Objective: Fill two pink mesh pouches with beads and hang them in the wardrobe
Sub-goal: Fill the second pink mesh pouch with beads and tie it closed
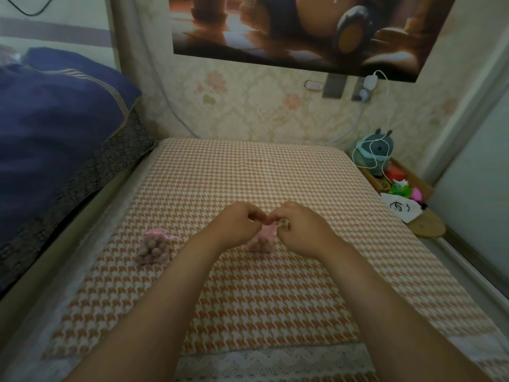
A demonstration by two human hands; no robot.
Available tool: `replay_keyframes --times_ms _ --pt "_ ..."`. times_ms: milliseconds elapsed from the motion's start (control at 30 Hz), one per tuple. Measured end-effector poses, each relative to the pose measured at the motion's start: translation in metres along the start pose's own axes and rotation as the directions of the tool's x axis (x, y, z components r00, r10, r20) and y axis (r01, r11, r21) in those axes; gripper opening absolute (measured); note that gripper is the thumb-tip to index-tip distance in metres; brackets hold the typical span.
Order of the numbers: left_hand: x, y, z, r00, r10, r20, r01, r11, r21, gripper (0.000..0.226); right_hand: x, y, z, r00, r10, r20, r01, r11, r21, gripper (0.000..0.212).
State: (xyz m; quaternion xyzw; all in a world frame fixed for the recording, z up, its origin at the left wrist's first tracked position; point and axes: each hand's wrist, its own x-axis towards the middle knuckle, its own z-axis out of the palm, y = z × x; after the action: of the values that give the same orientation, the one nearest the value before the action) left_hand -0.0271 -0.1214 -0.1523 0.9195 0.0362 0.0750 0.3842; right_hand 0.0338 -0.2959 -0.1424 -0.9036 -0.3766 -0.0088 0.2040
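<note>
Two pink mesh pouches with brownish beads inside lie on the orange houndstooth cloth [248, 293]. One filled pouch [154, 248] rests alone to the left, its neck gathered. The other pouch [263, 239] sits between my hands, beads bulging at its bottom. My left hand [238, 226] and my right hand [301, 230] both pinch the pouch's top from either side, fingertips meeting above it. The strings at its neck are hidden by my fingers.
A bed with a dark blue quilt [55, 128] borders the cloth on the left. At the right, a wooden box [405, 183] holds a plush toy [371, 155] and small items, with a white charger cable [385, 106] hanging from the wall.
</note>
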Motion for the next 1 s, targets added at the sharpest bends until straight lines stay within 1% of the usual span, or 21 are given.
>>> replay_keyframes --times_ms 100,200,300,333,400,500,567,633,700,767,933,1000 --pt "0.002 0.006 0.005 1.000 0.021 0.000 -0.021 1.000 -0.017 0.027 -0.005 0.005 -0.004 0.999 0.036 -0.002 -0.036 0.999 -0.013 0.018" --pt "0.007 0.011 0.012 0.998 0.050 -0.026 -0.052 0.996 -0.072 0.022 -0.010 0.014 -0.014 0.997 0.053 -0.062 -0.054 0.998 -0.019 0.014" --pt "0.014 0.014 0.022 0.995 0.011 -0.100 -0.028 0.985 -0.170 0.019 -0.019 0.028 -0.024 0.993 0.076 -0.091 -0.079 0.996 -0.032 0.015" --pt "0.017 0.015 0.026 0.993 -0.007 -0.120 -0.014 0.984 -0.178 0.018 -0.023 0.033 -0.027 0.992 0.088 -0.095 -0.092 0.995 -0.039 0.015" --pt "0.022 0.014 0.036 0.991 -0.007 -0.133 -0.009 0.993 -0.120 0.020 -0.030 0.043 -0.030 0.988 0.111 -0.109 -0.116 0.993 -0.035 0.016" --pt "0.031 0.013 0.056 0.995 0.044 -0.090 -0.042 0.999 0.018 0.023 -0.039 0.056 -0.035 0.984 0.123 -0.129 -0.127 0.992 -0.026 0.016" --pt "0.037 0.012 0.067 0.995 0.089 -0.052 -0.084 0.992 0.092 0.025 -0.042 0.063 -0.037 0.983 0.124 -0.135 -0.131 0.991 -0.040 0.016" --pt "0.042 0.012 0.076 0.987 0.162 0.009 -0.161 0.974 0.162 0.024 -0.045 0.069 -0.039 0.983 0.123 -0.137 -0.130 0.991 -0.041 0.016" --pt "0.045 0.012 0.083 0.973 0.220 0.070 -0.230 0.945 0.232 0.017 -0.046 0.074 -0.040 0.983 0.127 -0.135 -0.134 0.990 -0.044 0.016" --pt "0.047 0.011 0.088 0.969 0.220 0.112 -0.245 0.920 0.307 0.009 -0.044 0.077 -0.039 0.983 0.128 -0.128 -0.135 0.990 -0.045 0.017" --pt "0.053 0.007 0.093 0.976 0.215 0.046 -0.219 0.932 0.289 0.013 -0.038 0.078 -0.037 0.984 0.118 -0.135 -0.123 0.992 -0.030 0.017" --pt "0.053 0.003 0.094 0.985 0.174 0.017 -0.173 0.954 0.247 0.012 -0.037 0.077 -0.036 0.983 0.132 -0.128 -0.135 0.991 -0.016 0.017"
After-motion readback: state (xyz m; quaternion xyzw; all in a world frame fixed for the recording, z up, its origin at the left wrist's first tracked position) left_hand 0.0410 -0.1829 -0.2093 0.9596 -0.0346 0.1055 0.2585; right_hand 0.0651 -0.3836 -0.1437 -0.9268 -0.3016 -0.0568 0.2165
